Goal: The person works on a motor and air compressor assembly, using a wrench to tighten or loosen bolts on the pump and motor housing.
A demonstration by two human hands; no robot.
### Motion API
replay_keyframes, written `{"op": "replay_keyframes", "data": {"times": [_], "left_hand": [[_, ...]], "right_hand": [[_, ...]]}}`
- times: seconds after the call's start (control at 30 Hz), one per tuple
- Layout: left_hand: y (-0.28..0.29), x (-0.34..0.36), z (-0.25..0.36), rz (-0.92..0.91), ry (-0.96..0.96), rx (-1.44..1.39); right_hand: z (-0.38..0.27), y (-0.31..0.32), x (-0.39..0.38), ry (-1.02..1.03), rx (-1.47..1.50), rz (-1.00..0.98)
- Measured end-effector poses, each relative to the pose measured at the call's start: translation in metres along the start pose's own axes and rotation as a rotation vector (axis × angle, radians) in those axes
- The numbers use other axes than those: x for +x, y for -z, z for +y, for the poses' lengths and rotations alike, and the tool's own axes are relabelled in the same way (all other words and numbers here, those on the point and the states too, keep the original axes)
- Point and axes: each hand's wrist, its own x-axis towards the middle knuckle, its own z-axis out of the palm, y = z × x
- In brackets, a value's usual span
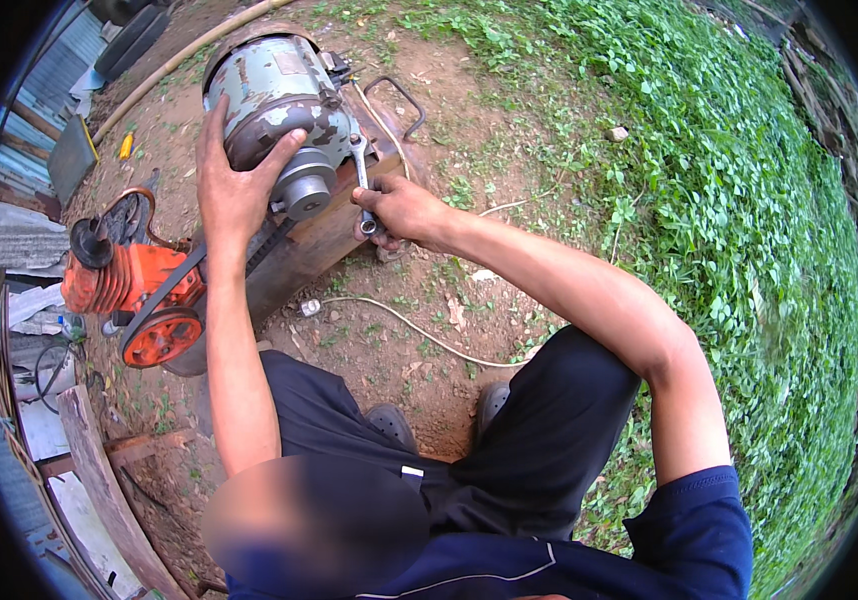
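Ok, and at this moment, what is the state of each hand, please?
Left hand: open, spread against the motor.
Right hand: closed, holding the wrench.

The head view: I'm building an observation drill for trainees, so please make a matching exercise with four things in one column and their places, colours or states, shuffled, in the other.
Column one
A. wrench
B. motor
C. compressor pump
D. plug

Column two
1. orange-red, with a belt wheel
2. whitish, lying on bare dirt
3. gripped by the right hand
4. pale grey with worn paint, touched by the left hand

Right pairs: A-3, B-4, C-1, D-2
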Motion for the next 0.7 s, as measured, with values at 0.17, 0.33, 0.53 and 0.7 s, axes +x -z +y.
{"op": "replay_keyframes", "data": {"times": [0.17, 0.33, 0.53, 0.7], "left_hand": [[-0.001, 0.001, -0.003, -0.007, 0.000, -0.009], [0.003, 0.000, -0.003, -0.001, -0.017, 0.068], [-0.002, 0.002, 0.003, -0.013, 0.004, 0.036], [0.002, 0.002, -0.004, 0.008, -0.029, 0.074]], "right_hand": [[-0.004, -0.015, 0.004, -0.007, 0.169, -0.041], [-0.001, 0.000, 0.004, -0.059, -0.095, 0.032], [-0.005, 0.099, 0.007, 0.160, -0.664, 0.436], [-0.025, 0.116, -0.012, 0.005, -0.411, 0.414]]}}
